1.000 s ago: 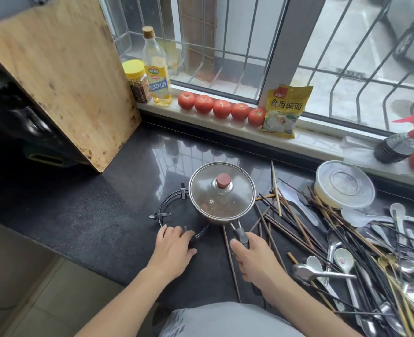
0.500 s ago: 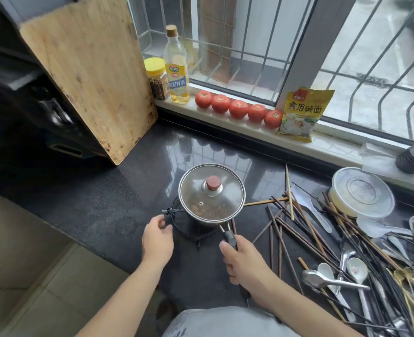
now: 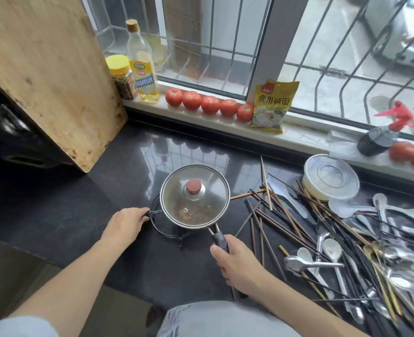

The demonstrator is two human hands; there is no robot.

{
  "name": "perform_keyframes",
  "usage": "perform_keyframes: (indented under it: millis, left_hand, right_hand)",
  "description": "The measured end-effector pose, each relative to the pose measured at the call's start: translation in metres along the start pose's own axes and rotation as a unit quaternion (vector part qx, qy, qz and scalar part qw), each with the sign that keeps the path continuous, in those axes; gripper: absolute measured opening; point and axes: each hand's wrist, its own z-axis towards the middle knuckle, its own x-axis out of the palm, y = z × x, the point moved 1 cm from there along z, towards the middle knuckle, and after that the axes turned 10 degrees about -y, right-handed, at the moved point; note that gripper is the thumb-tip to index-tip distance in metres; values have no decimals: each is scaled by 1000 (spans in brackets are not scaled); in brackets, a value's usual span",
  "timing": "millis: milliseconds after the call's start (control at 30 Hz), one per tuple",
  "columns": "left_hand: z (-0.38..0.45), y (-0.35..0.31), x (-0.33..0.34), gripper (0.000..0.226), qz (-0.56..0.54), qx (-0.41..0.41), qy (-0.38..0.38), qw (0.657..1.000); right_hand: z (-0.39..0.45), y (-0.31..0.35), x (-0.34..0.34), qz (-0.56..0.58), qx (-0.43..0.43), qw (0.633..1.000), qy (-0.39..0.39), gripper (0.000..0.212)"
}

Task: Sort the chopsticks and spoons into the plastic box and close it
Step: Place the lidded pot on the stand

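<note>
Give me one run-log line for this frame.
right hand grips saucepan handle | left hand holds trivet | chopsticks, spoons unsorted

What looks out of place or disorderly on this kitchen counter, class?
The chopsticks and spoons lie crisscrossed in a loose heap on the counter, unsorted. The round plastic container at its far edge has chopstick tips leaning against it.
</note>
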Motion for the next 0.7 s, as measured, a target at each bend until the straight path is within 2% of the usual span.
perform_keyframes:
  millis: [133,200,267,367,467,567,633,700]
  left_hand:
    - [-3,-8,1,6,-4,-24,6,1000]
    - [-11,-19,0,28,-20,-80,-7,997]
    - [-28,-36,-8,46,-114,-189,-48,974]
    - [-64,-67,-22,38,-313,-340,-89,882]
    - [-98,-102,-33,27,-477,-425,-31,768]
    - [-113,-125,-47,22,-584,-459,19,670]
    - [-113,-134,-56,29,-633,-452,53,626]
    - [-112,-136,-57,36,-646,-447,59,616]
  right_hand:
    - [5,4,10,5,5,1000,24,22]
    - [6,8,20,29,16,998,57,22]
    - [7,10,31,49,17,995,83,23]
    - [9,6,42,60,10,993,103,19]
    - [10,1,49,38,-27,992,116,13]
    - [10,0,57,20,-52,989,139,12]
    - [11,3,60,29,-38,986,160,17]
    - [14,5,58,-8,-38,982,186,24]
